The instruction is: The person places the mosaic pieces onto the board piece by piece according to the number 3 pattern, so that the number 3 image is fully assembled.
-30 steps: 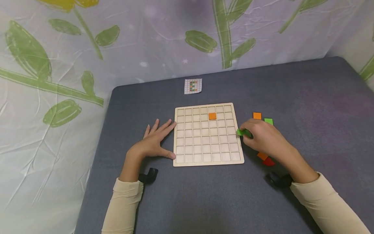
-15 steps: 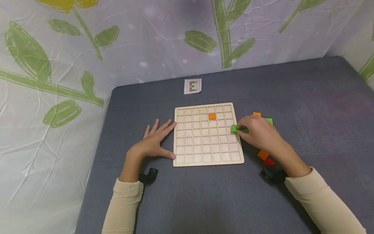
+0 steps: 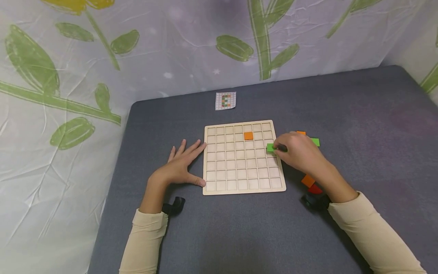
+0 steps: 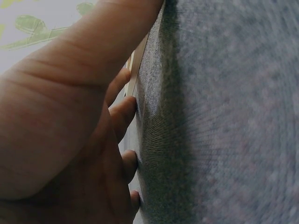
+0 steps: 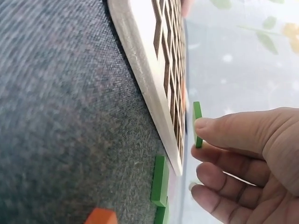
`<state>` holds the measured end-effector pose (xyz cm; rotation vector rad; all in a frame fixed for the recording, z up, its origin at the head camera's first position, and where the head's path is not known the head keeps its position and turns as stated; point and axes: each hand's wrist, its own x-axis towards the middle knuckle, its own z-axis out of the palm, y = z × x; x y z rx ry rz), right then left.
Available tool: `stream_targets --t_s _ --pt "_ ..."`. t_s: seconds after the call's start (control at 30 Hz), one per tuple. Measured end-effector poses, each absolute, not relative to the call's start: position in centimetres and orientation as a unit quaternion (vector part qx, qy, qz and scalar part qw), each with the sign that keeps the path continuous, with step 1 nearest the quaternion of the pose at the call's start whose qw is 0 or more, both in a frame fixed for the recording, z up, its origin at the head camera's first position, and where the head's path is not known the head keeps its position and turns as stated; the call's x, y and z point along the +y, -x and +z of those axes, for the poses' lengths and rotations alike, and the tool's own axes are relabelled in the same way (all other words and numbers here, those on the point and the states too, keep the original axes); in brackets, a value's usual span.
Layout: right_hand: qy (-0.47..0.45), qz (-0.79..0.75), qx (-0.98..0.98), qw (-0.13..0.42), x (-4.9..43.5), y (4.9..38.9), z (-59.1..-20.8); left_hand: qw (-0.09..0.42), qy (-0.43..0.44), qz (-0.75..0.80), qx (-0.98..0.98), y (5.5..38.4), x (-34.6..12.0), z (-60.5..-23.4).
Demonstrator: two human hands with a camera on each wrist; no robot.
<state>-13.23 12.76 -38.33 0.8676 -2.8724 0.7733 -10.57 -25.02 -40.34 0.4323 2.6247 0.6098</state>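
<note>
My right hand (image 3: 299, 150) pinches a flat green tile (image 3: 270, 147) between thumb and index finger. The tile is over the right side of a wooden grid board (image 3: 242, 165). In the right wrist view, that green tile (image 5: 197, 114) stands nearly on edge, apart from the board. An orange tile (image 3: 248, 136) lies in a square of the board's second row. My left hand (image 3: 178, 165) rests on the table with fingers spread. Its index fingertip and thumb touch the board's left edge.
Behind the board lies a small card (image 3: 225, 101) printed with a coloured grid. Around the right hand are a green tile (image 3: 315, 142), an orange tile (image 3: 308, 180), a red piece (image 3: 315, 189) and another orange tile (image 3: 301, 133), partly hidden. A patterned curtain (image 3: 191, 45) backs the table.
The right hand has carried the green tile leftward and slightly farther away, from beside the board's right edge to over its right columns. The left hand has stayed put.
</note>
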Motion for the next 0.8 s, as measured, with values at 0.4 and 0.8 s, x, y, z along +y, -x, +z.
stream_targets --t_s 0.4,0.8 --pt "-0.265 0.268 -0.926 0.009 12.4 14.0 -38.8 0.204 -0.156 0.218 0.942 10.6 -25.0 -40.3" --pt "-0.263 0.282 -0.923 0.002 11.8 14.5 -38.6 0.211 -0.155 0.216 0.941 10.6 -25.0 -40.3"
